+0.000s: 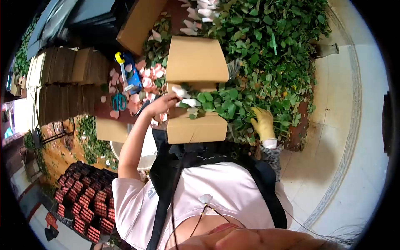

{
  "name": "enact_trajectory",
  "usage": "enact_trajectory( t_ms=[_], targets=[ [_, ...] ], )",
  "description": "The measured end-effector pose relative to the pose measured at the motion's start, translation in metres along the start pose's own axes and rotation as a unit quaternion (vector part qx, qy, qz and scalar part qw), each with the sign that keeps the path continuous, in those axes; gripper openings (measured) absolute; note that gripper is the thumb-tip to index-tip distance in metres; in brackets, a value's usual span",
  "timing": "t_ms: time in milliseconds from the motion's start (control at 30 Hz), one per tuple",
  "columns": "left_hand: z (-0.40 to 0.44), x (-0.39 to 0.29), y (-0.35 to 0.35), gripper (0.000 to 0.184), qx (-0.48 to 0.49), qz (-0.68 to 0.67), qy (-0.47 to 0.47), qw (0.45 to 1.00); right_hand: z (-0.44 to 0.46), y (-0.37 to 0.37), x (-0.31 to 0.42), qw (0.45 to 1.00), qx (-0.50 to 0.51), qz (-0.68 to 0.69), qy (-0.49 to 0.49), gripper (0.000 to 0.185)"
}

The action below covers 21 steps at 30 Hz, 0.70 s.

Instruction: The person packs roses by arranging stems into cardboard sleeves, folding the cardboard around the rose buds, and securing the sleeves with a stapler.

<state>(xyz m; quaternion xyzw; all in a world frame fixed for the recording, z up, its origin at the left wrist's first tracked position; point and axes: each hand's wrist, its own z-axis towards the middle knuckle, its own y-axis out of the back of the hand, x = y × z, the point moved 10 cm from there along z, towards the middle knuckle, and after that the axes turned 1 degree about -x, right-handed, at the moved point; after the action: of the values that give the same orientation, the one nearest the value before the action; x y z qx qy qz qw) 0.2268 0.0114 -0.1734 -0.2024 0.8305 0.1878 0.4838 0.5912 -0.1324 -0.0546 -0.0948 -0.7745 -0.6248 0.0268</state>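
Observation:
My bare left hand (pixel 161 103) is at the left side of an open cardboard box (pixel 196 129), its fingers closed on a white-wrapped rose head (pixel 180 92). Just below it lies a second white-wrapped rose (pixel 191 102). Their leafy green stems (pixel 229 104) run rightward across the box between its two raised flaps. In a yellow glove, my right hand (pixel 263 123) curls around the stems at the right end; leaves partly hide its fingertips.
Leafy stems (pixel 266 54) heap across the table's right side, with more white-wrapped heads (pixel 206 12) beyond. Pink petals (pixel 152 75), teal scissors (pixel 119 101) and a yellow-and-white tape dispenser (pixel 121 62) lie left. Stacked cardboard (pixel 62 87) stands farther left; black trays (pixel 85 196) sit lower left.

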Motion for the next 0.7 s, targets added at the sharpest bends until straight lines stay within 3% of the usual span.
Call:
enact_trajectory(
  t_ms=[33,100,200,233,300,367,400,533,567,633,700],
  targets=[
    [-0.004,-0.006,-0.001,0.03,-0.006,-0.056,-0.025,0.998,-0.004,-0.01,0.008,1.0,0.0,-0.01,-0.014,0.051],
    [-0.007,-0.012,-0.002,0.031,-0.013,-0.075,-0.034,0.997,-0.003,-0.014,0.005,0.986,-0.06,0.148,-0.04,0.049],
    [-0.008,-0.022,-0.01,0.037,-0.042,-0.092,-0.048,0.994,0.014,0.053,0.053,0.975,-0.212,0.066,-0.027,0.047],
    [-0.007,-0.032,-0.009,0.041,-0.068,-0.087,-0.077,0.991,0.024,0.051,0.06,0.973,-0.215,0.082,-0.015,0.045],
    [-0.011,-0.052,-0.018,0.051,-0.072,0.091,-0.109,0.987,0.042,-0.014,0.057,0.994,-0.107,0.036,-0.012,0.031],
    [-0.003,-0.037,-0.018,0.048,-0.109,0.152,-0.13,0.974,0.051,-0.078,0.048,0.997,-0.056,0.046,0.002,0.025],
    [-0.002,-0.039,-0.017,0.048,-0.11,0.152,-0.132,0.973,0.052,-0.055,0.062,0.983,-0.156,0.065,0.074,0.019],
    [-0.004,-0.037,-0.016,0.038,-0.169,0.195,-0.098,0.961,0.041,-0.02,0.04,0.968,-0.161,0.19,-0.015,0.014],
    [-0.005,-0.039,-0.014,0.035,-0.201,0.191,-0.093,0.956,0.036,0.012,0.047,0.948,-0.234,0.215,0.033,0.018],
    [-0.004,-0.041,-0.014,0.029,-0.192,0.179,-0.065,0.963,0.026,0.042,0.051,0.93,-0.258,0.259,0.046,0.018],
    [-0.003,-0.035,-0.002,0.023,-0.246,0.123,-0.061,0.959,0.017,0.028,0.037,0.939,-0.242,0.246,0.012,0.017]
  ],
)
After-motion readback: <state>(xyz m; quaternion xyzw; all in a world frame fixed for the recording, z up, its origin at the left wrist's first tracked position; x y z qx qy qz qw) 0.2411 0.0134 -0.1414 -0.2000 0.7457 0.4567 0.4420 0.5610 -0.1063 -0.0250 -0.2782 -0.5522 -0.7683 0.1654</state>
